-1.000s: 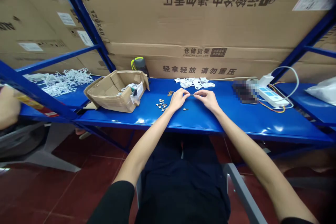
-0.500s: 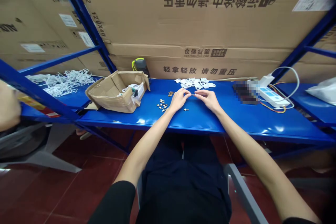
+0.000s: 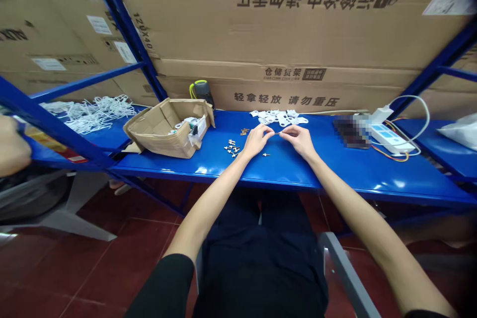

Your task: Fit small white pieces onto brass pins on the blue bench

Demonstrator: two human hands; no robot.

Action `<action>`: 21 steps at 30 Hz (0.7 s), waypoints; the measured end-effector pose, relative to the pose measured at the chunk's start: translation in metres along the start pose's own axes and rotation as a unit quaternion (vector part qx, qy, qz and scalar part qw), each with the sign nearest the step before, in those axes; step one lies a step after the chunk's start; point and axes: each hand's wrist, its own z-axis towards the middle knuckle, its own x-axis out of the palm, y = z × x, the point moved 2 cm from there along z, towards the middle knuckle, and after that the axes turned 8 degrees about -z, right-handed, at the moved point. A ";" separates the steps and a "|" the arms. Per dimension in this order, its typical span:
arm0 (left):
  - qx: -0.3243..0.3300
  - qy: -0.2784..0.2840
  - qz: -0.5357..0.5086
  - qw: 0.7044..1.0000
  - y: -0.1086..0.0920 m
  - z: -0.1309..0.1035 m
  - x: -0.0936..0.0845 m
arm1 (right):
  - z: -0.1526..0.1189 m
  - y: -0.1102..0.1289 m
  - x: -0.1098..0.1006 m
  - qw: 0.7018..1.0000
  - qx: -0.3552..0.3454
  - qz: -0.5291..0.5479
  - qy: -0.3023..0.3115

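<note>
Over the blue table (image 3: 208, 159), my left hand (image 3: 257, 140) and my right hand (image 3: 299, 140) face each other, fingertips pinched on a small thin metal piece (image 3: 277, 133) between them. Left of my left hand lie several small brass pieces with pins (image 3: 231, 147), with a few brown-gold pieces (image 3: 245, 131) behind them. One single pin piece (image 3: 266, 155) rests in front of my hands. Several flat white parts (image 3: 279, 118) are heaped just beyond my fingers.
An open cardboard box (image 3: 160, 134) with small items stands at left, a dark bottle (image 3: 203, 92) behind it. White cords (image 3: 97, 114) lie farther left, near another person's arm (image 3: 13, 146). A power strip (image 3: 389, 138) with cables and a blurred dark object (image 3: 352, 131) are at right.
The view has shifted slightly. My hands stay together at the small metal piece, and the fingers of my right hand look a little more bent.
</note>
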 end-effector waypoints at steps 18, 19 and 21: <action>0.000 -0.008 0.011 1.000 -0.003 -0.001 -0.001 | -0.002 -0.002 -0.002 1.000 0.009 -0.013 0.016; 0.000 -0.008 0.012 1.000 -0.004 -0.001 -0.001 | -0.002 -0.002 -0.002 1.000 0.008 -0.012 0.017; 0.000 -0.004 0.018 1.000 -0.005 -0.002 -0.001 | -0.002 -0.002 -0.002 1.000 0.007 -0.013 0.020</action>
